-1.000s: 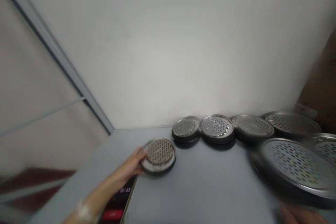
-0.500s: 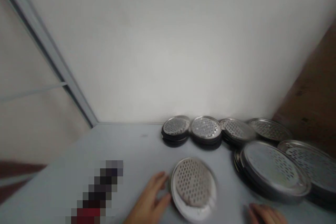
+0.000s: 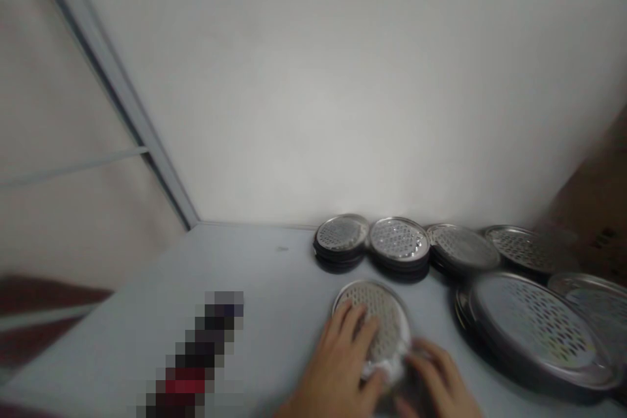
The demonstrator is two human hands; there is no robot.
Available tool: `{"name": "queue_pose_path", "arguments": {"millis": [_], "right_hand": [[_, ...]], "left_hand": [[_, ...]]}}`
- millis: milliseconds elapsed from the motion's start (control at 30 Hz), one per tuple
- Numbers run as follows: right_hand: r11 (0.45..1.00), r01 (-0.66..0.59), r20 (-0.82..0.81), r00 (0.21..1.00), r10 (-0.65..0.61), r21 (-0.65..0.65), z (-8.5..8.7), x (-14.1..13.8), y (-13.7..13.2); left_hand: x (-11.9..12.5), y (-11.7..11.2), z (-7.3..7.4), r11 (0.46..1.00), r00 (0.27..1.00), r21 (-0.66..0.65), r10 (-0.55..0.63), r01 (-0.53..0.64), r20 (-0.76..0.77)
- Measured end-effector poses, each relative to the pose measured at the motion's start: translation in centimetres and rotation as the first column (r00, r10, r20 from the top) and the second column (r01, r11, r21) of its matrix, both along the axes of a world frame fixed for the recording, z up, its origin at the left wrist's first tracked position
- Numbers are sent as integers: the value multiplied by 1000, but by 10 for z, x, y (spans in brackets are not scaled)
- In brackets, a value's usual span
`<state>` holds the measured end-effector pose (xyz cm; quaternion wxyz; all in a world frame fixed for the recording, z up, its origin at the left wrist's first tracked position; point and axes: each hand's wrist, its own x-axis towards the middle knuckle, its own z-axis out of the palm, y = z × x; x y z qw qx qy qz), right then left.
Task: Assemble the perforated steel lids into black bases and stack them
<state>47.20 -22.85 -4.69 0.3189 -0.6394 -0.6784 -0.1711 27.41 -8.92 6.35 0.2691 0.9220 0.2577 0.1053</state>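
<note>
Now rests a spread left hand (image 3: 337,366) atop a perforated metal disc (image 3: 386,321), with right hand (image 3: 443,382) in unclear grip at its rim.

Pale grey table (image 3: 269,313), row of perforated round metal disc piles (image 3: 399,241) along its back edge. Bigger disc piles (image 3: 543,326) at right, nearer the front. Dark-and-red item (image 3: 196,349) on the left, pixelated, can't ID it.
</note>
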Motion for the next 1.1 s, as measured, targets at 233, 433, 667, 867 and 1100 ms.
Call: {"name": "queue_pose_path", "arguments": {"millis": [233, 433, 667, 867, 1100], "right_hand": [[999, 0, -73, 997, -4, -52, 7, -6, -2], [995, 4, -272, 962, -32, -103, 48, -31, -7], [973, -1, -385, 919, -90, -231, 59, -37, -11], [966, -27, -472, 876, -102, -259, 70, -39, -9], [972, -14, -511, 852, -112, -237, 73, -37, -10]], "left_hand": [[2, 9, 6, 999, 1000, -33, 0, 0, -6], [9, 26, 6, 995, 992, 97, -40, 28, 117], [-39, 88, 10, 890, 961, 365, 236, -272, 142], [-72, 127, -10, 949, 974, 272, 195, -159, -111], [-57, 191, 3, 923, 965, 362, 201, -130, -168]]}}
